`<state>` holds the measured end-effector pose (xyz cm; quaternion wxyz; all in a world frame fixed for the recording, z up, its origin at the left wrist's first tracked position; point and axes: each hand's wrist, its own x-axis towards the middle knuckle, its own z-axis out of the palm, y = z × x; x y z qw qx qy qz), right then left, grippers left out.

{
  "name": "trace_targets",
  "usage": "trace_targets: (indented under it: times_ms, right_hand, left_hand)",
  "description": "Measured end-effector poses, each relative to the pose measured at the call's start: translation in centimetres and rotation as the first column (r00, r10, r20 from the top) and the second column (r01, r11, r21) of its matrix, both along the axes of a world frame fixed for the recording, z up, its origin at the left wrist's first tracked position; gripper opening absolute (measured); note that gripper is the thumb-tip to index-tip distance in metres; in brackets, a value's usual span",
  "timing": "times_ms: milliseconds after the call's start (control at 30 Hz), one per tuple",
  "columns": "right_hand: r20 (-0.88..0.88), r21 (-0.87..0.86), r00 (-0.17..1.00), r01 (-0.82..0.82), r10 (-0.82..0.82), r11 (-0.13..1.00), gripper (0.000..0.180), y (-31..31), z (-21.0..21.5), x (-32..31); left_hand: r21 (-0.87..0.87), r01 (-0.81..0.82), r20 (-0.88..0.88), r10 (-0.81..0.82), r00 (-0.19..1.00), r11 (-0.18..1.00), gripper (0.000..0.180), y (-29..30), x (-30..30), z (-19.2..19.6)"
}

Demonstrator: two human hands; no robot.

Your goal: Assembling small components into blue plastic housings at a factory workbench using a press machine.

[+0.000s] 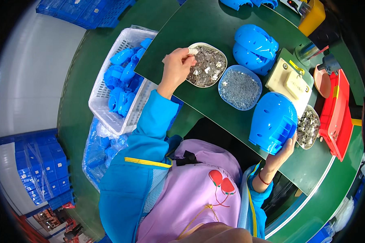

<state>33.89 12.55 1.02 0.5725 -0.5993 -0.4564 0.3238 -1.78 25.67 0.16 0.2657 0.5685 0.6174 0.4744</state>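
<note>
gripping the upright blue shell (pixel 273 121), right hand (pixel 283 153); left hand (pixel 177 67) pinching a metal piece (pixel 193 51).

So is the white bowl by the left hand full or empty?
Nearly full: the white bowl holds a heap of small silvery pieces, and the left hand reaches in.

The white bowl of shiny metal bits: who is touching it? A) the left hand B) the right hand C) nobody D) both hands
A: the left hand pinches a piece over the white bowl of metal bits, while the right hand holds a blue plastic shell.
</note>
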Motion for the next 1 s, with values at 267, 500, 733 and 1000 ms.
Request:
trace_targets:
  times_ms: [267,500,733,1000]
  right_hand:
    - [-0.008,0.016,1.0,0.008,-0.007,1.0,0.06,-0.7,-0.2,0.4]
    - [0.014,0.053,1.0,0.024,-0.025,0.998,0.061,-0.9,1.0,0.4]
    - [0.278,0.184,0.957,0.037,-0.088,0.982,0.076,-0.5,1.7,0.5]
    - [0.355,0.193,0.922,0.088,-0.153,0.977,0.088,-1.2,1.6,0.9]
  left_hand:
    - [0.108,0.063,-0.123,-0.049,0.991,0.992,0.01,-1.0,2.1,1.8]
    - [-0.03,0.392,0.511,-0.323,0.797,0.919,0.016,-3.6,6.5,3.3]
    - [-0.011,0.585,0.615,-0.456,0.644,0.811,0.022,-7.4,12.8,6.5]
    - [-0.034,0.573,0.439,-0.503,0.745,0.819,0.029,-9.2,18.3,5.5]
